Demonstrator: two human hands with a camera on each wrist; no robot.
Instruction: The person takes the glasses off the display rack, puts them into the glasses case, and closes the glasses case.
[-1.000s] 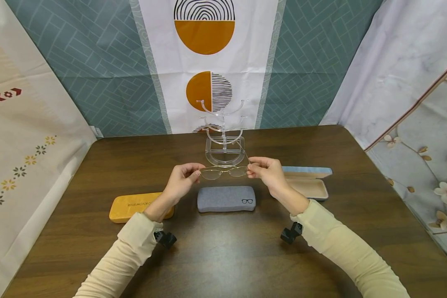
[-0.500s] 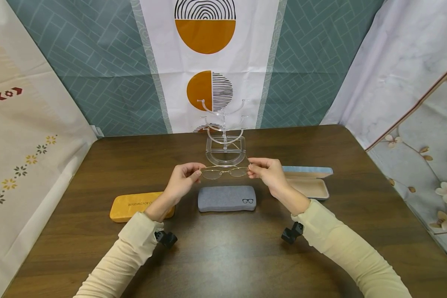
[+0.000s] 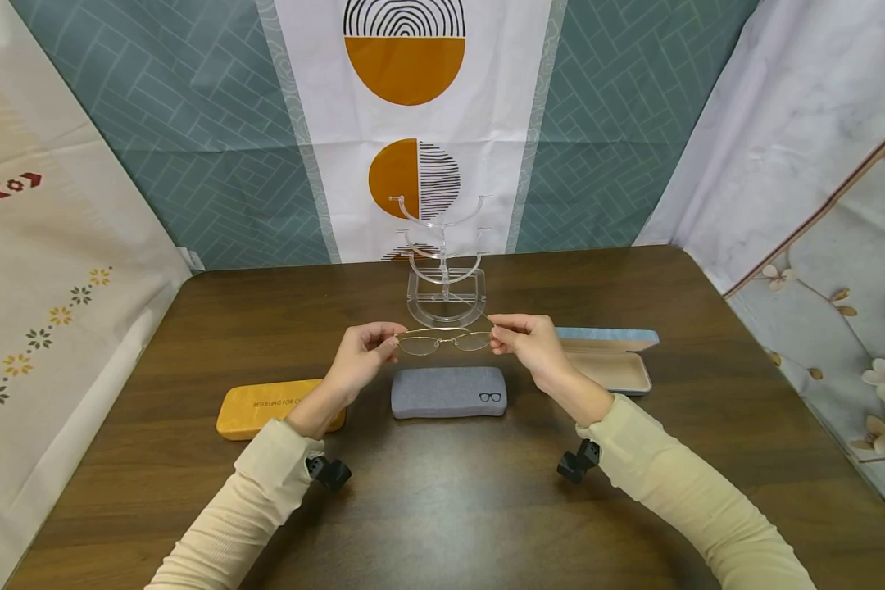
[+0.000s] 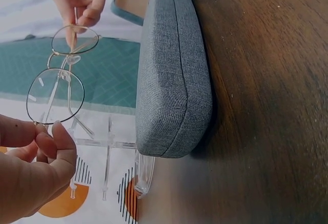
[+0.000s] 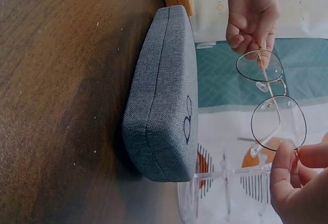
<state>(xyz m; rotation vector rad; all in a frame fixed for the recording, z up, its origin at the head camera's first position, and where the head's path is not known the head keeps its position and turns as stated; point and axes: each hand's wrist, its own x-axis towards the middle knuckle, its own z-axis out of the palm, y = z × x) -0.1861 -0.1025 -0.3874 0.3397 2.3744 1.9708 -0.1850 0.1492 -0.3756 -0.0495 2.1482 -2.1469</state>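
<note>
A pair of gold wire-rimmed eyeglasses (image 3: 446, 340) is held level above the table, beyond a grey glasses case (image 3: 448, 393). My left hand (image 3: 357, 359) pinches the frame's left end between thumb and fingers. On the opposite end, my right hand (image 3: 533, 344) pinches the frame by the hinge. One temple lies folded across behind the lenses; the other slants back from the right fingers. Both round lenses show in the left wrist view, where the eyeglasses (image 4: 55, 96) hang beside the closed grey case (image 4: 171, 75). The fingertips hide the hinges.
Behind the eyeglasses stands a clear tiered eyeglass stand (image 3: 445, 287). A yellow glasses case (image 3: 265, 407) lies closed at left, partly behind the left forearm. At right sits an open case (image 3: 608, 373) with a blue lid and beige lining. Patterned cloths hang behind the wooden table (image 3: 442, 508).
The temple at the right end swings inward, now slanting left toward the stand's base. Both hands stay almost in place, keeping their pinch on the eyeglasses.
</note>
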